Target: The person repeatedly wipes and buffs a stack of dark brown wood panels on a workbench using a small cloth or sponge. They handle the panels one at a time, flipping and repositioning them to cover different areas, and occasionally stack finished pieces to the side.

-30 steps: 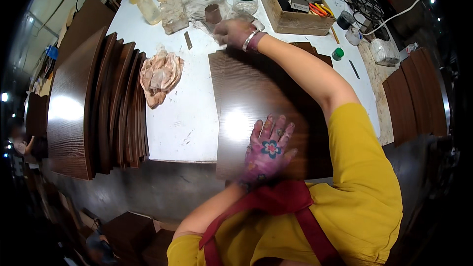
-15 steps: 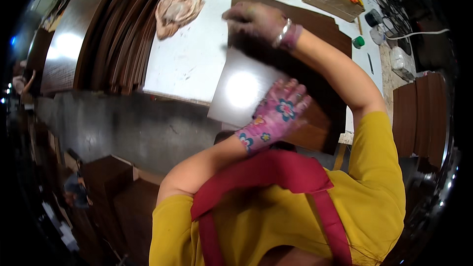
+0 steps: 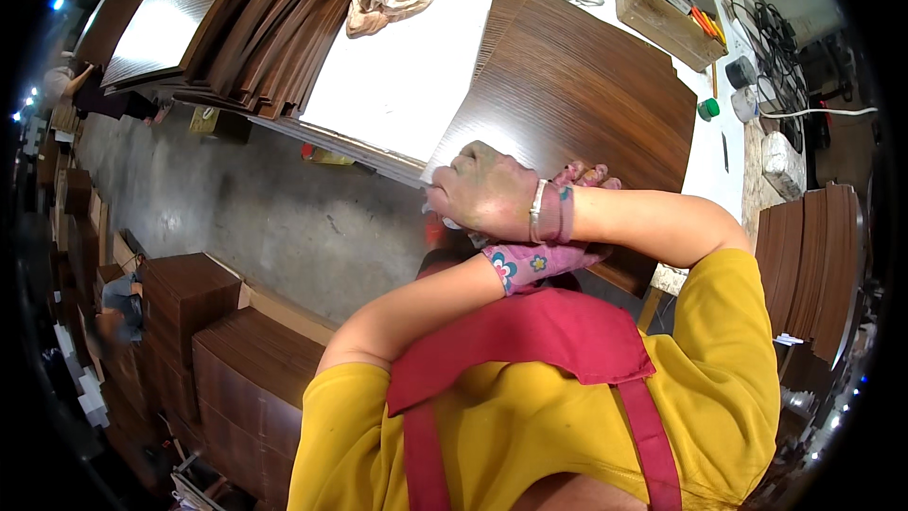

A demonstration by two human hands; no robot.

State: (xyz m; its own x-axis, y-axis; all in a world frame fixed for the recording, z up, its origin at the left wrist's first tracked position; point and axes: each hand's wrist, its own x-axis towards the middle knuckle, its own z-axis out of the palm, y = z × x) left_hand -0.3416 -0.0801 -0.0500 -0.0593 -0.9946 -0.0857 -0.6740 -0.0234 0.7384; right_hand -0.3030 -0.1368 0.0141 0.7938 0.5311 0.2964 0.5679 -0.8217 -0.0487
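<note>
R hand (image 3: pixel 487 194) & gloved L hand (image 3: pixel 558 251) cross on wood panel (image 3: pixel 577 95); fingers' grip unclear.

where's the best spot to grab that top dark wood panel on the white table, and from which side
Probably the near edge of the dark wood panel, from the person's own side. It lies flat on the white table with that edge overhanging, so fingers can wrap under. The right hand and gloved left hand already meet there.

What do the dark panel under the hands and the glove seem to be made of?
The dark panel looks like wood veneer or laminate: straight brown grain lines, a smooth surface with a slight sheen. The glove on the left hand looks like thin knit fabric, pink with a printed flower pattern. The right hand is bare.
</note>
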